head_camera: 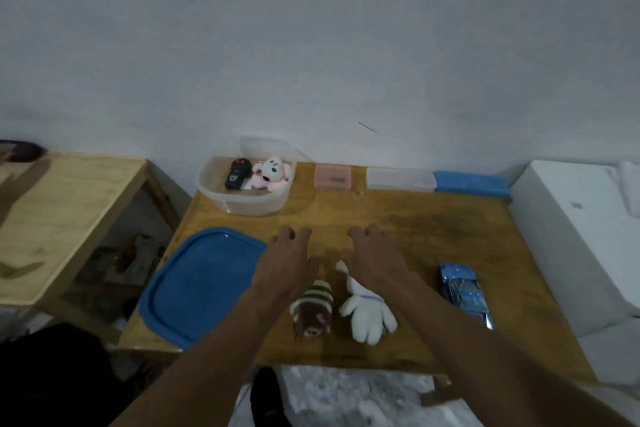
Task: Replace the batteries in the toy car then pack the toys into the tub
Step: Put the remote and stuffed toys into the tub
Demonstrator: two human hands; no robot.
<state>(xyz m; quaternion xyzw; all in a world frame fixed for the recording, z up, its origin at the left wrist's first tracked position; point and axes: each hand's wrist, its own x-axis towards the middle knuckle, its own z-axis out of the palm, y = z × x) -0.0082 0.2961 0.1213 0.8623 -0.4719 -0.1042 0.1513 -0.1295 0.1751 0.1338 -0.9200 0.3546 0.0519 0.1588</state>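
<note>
A clear plastic tub (221, 196) stands at the table's back left, holding a black remote (237, 173) and a pink-and-white plush (272, 173). Its blue lid (201, 281) lies flat at the front left. A brown striped plush (313, 310) and a white plush (369, 312) lie near the front edge. The blue toy car (465, 293) sits to their right. My left hand (287, 260) and my right hand (375, 253) hover side by side above the table with fingers spread, just beyond the two plush toys, holding nothing.
Pink (332, 177), clear (400, 178) and blue (471, 182) flat boxes line the wall edge of the wooden table (415, 218). A lighter wooden table (69, 211) stands to the left, a white block (571, 236) to the right.
</note>
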